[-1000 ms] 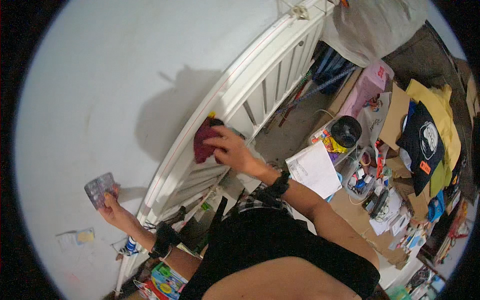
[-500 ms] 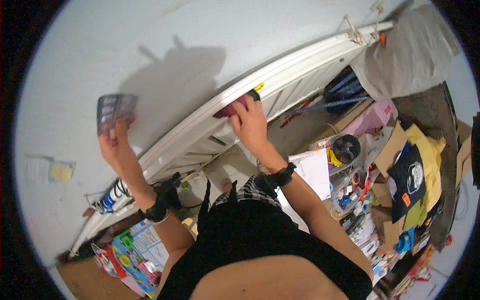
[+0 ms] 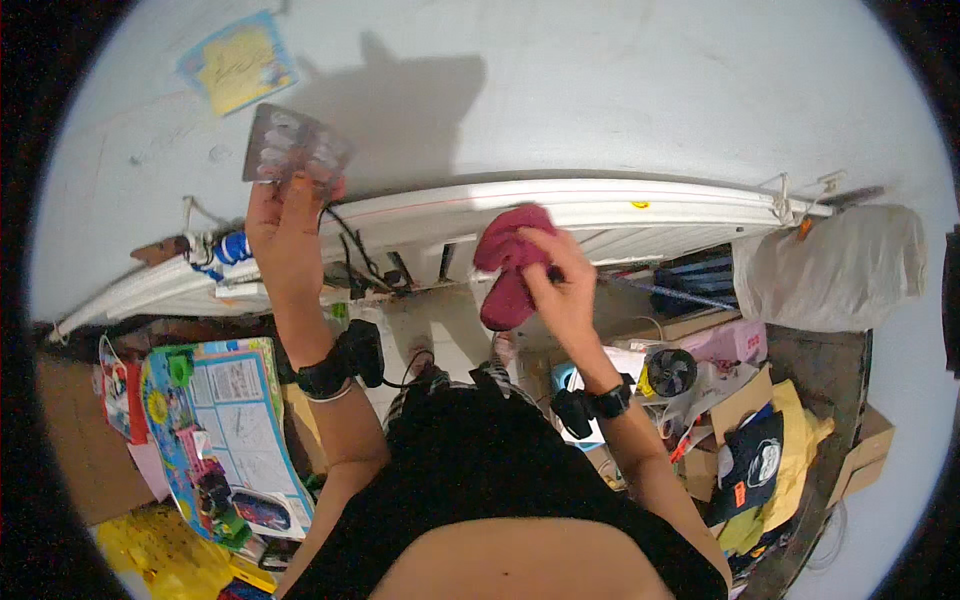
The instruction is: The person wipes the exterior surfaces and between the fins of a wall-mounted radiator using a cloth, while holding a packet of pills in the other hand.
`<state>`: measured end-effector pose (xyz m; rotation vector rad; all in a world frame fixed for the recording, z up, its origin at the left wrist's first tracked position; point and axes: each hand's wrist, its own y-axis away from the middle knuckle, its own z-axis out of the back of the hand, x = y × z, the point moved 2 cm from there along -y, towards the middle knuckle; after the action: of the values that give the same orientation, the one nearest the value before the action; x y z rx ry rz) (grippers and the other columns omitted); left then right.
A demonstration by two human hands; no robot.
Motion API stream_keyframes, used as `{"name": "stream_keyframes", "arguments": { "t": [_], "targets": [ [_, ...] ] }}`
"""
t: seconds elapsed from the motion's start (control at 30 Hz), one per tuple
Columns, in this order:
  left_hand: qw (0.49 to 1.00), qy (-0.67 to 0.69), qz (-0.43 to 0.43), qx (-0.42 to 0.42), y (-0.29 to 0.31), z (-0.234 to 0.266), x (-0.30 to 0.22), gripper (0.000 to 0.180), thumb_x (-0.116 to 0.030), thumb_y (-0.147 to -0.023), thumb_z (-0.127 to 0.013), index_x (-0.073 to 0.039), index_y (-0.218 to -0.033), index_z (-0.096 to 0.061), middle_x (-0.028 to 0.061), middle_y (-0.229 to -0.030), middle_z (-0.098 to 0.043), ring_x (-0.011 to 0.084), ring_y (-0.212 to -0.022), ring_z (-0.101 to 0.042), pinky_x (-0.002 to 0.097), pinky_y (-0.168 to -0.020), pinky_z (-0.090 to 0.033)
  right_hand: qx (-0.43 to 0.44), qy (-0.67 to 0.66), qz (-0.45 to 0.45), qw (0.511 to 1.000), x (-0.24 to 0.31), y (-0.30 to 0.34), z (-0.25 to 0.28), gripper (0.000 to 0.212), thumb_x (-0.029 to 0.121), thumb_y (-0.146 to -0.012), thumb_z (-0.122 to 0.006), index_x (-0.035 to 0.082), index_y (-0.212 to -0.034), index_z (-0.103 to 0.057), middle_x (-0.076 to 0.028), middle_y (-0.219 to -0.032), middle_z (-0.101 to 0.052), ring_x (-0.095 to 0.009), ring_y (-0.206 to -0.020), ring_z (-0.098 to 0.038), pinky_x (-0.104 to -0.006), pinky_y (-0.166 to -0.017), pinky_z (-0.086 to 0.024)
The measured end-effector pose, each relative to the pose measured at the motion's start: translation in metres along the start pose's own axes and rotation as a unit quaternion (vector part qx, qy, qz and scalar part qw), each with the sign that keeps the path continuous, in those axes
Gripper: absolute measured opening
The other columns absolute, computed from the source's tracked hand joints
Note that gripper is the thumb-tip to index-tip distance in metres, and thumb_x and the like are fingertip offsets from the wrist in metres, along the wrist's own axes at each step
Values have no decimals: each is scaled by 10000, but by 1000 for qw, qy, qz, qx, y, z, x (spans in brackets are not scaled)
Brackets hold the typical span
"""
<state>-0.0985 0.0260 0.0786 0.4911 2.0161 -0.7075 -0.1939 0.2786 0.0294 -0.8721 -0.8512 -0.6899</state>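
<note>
Raised at the left, my left hand [image 3: 287, 220] grips a clear, grey-tinted plastic blister pack [image 3: 275, 145] with several pale pieces showing in it. The pack is upright in front of the white wall, and its lower edge is hidden by my fingers. My right hand [image 3: 568, 290] is closed around a crumpled maroon cloth [image 3: 515, 295], which hangs in front of a long white ridged panel [image 3: 560, 205]. I cannot tell if the cloth touches the panel. Both wrists carry black straps with small black devices.
A yellow note on a blue card [image 3: 238, 68] sticks to the wall. Blue-and-white rolled items [image 3: 232, 247] and dark cables lie by the panel's left end. At right are a plastic bag [image 3: 830, 270], a small black fan [image 3: 670, 372] and cardboard boxes; colourful boards [image 3: 225, 400] lean at left.
The view has swung left. My right hand has brought the maroon cloth away from the panel's upper edge, toward me. The blister pack stays in my left hand.
</note>
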Motion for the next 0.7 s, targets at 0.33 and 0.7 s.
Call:
{"name": "stream_keyframes", "arguments": {
  "t": [0.33,0.7],
  "targets": [
    [995,67,61,-40,6,63,10,235,-87,-858,-531,-12,-1079,-498,69,-990,-554,163,-870,-539,338,-784,-469,104,279,199,934,50,-59,-106,359,100,-697,-593,75,-1053,-554,-186,-965,-500,-347,-816,-544,-389,-655,-484],
    [998,13,39,-50,-6,56,1,236,-102,-879,-497,-29,-1104,-488,60,-1010,-522,155,-879,-510,332,-790,-440,6,331,107,938,4,-50,-12,369,155,-730,-594,132,-1094,-541,-154,-1027,-511,-315,-823,-569,-382,-653,-502]
  ]
}}
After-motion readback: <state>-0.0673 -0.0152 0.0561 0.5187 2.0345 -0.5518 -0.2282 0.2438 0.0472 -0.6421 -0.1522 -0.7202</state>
